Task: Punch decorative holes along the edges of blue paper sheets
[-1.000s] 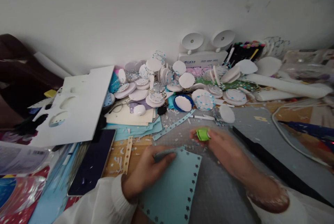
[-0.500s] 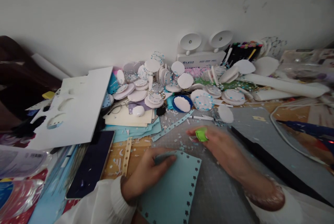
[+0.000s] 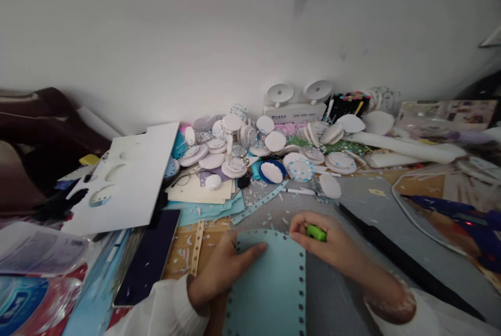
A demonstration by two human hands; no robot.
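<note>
A light blue sheet of paper [image 3: 270,284], with small dark flower-shaped cutouts along its edges, lies in front of me. My left hand [image 3: 230,260] grips its left side, thumb stretched across the top face and the other fingers at the edge, partly hidden. At the sheet's upper right corner, my right hand [image 3: 323,237] is closed around a small bright green craft punch [image 3: 316,232]. My fingers cover much of the punch, so I cannot tell whether the paper is inside it.
Beneath lies a grey cutting mat [image 3: 364,242] strewn with paper bits. A long black tool [image 3: 391,247] and a blue glue gun [image 3: 450,208] lie right. Stacked white discs [image 3: 235,166] line the back. A phone [image 3: 151,258] and white board [image 3: 133,179] sit left.
My right hand, with the green punch, has come down to the sheet's upper right corner. The sheet has turned straighter under my left hand. The camera view has tilted up.
</note>
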